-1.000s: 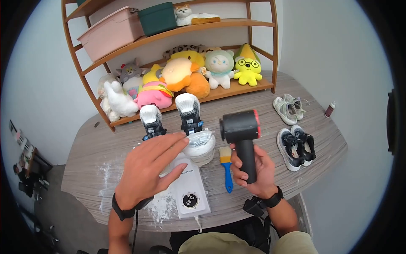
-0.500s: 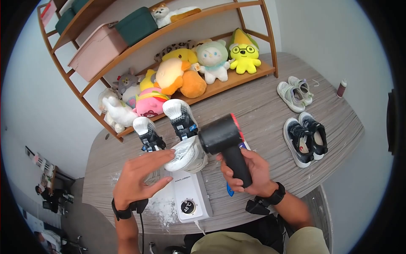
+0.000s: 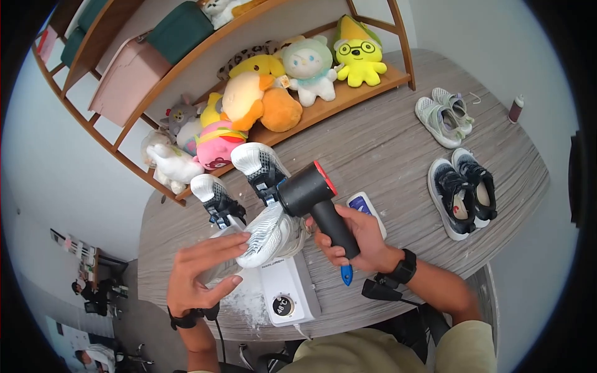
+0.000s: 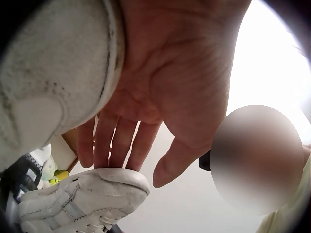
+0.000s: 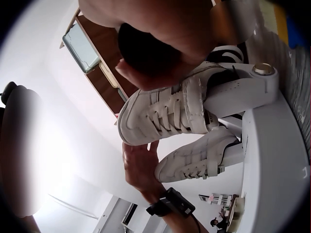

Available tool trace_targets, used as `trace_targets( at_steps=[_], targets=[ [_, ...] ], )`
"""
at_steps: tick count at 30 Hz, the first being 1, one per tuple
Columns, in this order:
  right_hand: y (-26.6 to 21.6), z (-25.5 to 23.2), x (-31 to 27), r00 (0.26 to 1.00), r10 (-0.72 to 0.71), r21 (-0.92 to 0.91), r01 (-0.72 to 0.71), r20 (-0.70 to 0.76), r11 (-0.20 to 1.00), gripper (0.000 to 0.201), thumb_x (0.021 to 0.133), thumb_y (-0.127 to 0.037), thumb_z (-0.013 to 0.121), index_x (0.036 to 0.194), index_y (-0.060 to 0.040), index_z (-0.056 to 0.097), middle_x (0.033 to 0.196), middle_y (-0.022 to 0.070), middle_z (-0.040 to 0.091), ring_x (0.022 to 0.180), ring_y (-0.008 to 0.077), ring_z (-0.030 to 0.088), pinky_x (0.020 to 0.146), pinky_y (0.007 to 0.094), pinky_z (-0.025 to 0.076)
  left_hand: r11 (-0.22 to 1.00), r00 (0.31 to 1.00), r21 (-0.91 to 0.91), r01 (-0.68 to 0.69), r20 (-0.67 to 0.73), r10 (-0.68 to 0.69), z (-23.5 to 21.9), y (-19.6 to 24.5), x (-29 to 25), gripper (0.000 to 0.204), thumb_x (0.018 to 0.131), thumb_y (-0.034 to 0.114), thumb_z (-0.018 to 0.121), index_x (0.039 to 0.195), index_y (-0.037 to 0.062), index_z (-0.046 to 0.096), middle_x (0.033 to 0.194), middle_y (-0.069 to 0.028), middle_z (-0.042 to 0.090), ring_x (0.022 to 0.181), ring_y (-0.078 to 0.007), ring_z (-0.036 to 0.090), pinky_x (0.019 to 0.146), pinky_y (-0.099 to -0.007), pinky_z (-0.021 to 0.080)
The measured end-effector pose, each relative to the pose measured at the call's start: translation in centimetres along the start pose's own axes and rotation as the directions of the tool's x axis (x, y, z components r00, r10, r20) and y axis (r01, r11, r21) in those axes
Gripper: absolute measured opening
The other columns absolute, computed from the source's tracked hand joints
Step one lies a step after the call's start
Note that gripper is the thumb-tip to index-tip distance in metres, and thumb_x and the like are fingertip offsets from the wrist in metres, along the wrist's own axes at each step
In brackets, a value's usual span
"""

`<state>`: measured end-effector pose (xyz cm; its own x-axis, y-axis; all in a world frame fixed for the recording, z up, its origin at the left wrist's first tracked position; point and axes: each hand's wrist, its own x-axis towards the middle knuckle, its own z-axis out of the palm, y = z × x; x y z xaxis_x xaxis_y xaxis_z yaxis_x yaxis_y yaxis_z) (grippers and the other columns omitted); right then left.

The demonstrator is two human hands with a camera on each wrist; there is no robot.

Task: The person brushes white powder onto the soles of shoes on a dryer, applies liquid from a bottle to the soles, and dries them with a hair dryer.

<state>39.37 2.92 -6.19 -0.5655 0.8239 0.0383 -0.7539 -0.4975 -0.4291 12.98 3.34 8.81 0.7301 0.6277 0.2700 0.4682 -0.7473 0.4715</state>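
White shoes stand sole-up on a white dryer base (image 3: 289, 292) with a 48°C dial; the nearer shoe (image 3: 264, 233) shows its ribbed sole. My left hand (image 3: 202, 273) has its fingers extended, fingertips at that shoe's toe, thumb apart. In the left wrist view the fingers of the left hand (image 4: 160, 73) meet a shoe toe (image 4: 87, 199). My right hand (image 3: 360, 239) grips the handle of a black blower (image 3: 308, 189) with a red rim, its nozzle close beside the shoe. Two strapped white shoes (image 5: 165, 114) (image 5: 194, 158) show in the right wrist view.
Behind stand two black-and-white shoes (image 3: 252, 163) (image 3: 211, 194), before a shelf (image 3: 348, 115) of plush toys. A blue brush handle (image 3: 346, 275) and a blue-white item (image 3: 367, 211) lie near the right hand. At right are dark shoes (image 3: 448, 199), pale shoes (image 3: 438, 121) and a bottle (image 3: 516, 109).
The head view has tilted and shifted. My right hand has brought the blower left, nearer the shoes. The left hand has gone from above the shoe to its toe, and the shoe appears tilted.
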Motion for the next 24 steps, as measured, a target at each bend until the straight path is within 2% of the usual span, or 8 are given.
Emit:
trace_targets(
  at_steps=[7, 10, 13, 19, 24],
  targets=[
    [-0.5, -1.0, 1.1, 0.994, 0.023, -0.006, -0.024, -0.109, 1.0, 0.047, 0.102, -0.045, 0.03, 0.117, -0.0045, 0.05, 0.078, 0.0015, 0.051, 0.057, 0.0091, 0.045, 0.047, 0.0259, 0.037, 0.999, 1.0, -0.03, 0.01, 0.008, -0.01, 0.0, -0.3, 0.1, 0.045, 0.066, 0.013, 0.075, 0.107, -0.0031, 0.069, 0.113, -0.0213, 0.067, 0.106, -0.0354, 0.066, 0.093, -0.039, 0.05],
    [-0.5, -1.7, 0.9, 0.979, 0.051, 0.0, -0.052, -0.198, 0.999, 0.051, 0.101, -0.046, 0.03, 0.121, -0.0039, 0.05, 0.078, 0.0024, 0.05, 0.055, 0.009, 0.043, 0.048, 0.0255, 0.036, 0.997, 1.0, -0.078, 0.013, 0.003, -0.013, 0.0, -0.5, 0.1, 0.047, 0.067, 0.017, 0.078, 0.107, -0.0048, 0.068, 0.112, -0.0225, 0.067, 0.107, -0.0355, 0.065, 0.094, -0.0396, 0.049],
    [-0.7, -2.9, 0.6, 0.975, 0.089, -0.01, -0.093, -0.204, 0.996, 0.044, 0.102, -0.044, 0.03, 0.114, -0.0061, 0.05, 0.078, 0.0012, 0.051, 0.057, 0.0086, 0.045, 0.048, 0.0255, 0.037, 0.991, 0.999, -0.124, 0.043, -0.007, -0.044, 0.1, -0.8, -0.2, 0.05, 0.068, 0.021, 0.08, 0.108, -0.006, 0.067, 0.11, -0.0232, 0.067, 0.107, -0.035, 0.065, 0.094, -0.0397, 0.049],
    [-0.6, -3.8, 0.2, 0.984, 0.136, 0.104, -0.124, -0.114, 0.987, 0.045, 0.101, -0.045, 0.032, 0.113, -0.0068, 0.051, 0.077, 0.0008, 0.051, 0.056, 0.0083, 0.044, 0.048, 0.0248, 0.036, 0.993, 0.998, -0.094, 0.065, -0.01, -0.066, 0.1, -1.0, -0.4, 0.053, 0.068, 0.022, 0.082, 0.11, -0.0065, 0.066, 0.11, -0.0236, 0.067, 0.106, -0.0354, 0.066, 0.095, -0.0403, 0.048],
    [-0.4, -3.3, -0.1, 0.985, 0.134, 0.091, -0.124, -0.112, 0.988, 0.046, 0.1, -0.046, 0.032, 0.114, -0.0072, 0.051, 0.077, 0.0003, 0.05, 0.055, 0.0081, 0.043, 0.046, 0.0242, 0.036, 0.995, 0.998, -0.077, 0.067, -0.011, -0.068, 0.1, -0.8, -0.4, 0.056, 0.068, 0.024, 0.083, 0.112, -0.0062, 0.065, 0.11, -0.0236, 0.067, 0.106, -0.0354, 0.066, 0.094, -0.0398, 0.049]
  ],
)
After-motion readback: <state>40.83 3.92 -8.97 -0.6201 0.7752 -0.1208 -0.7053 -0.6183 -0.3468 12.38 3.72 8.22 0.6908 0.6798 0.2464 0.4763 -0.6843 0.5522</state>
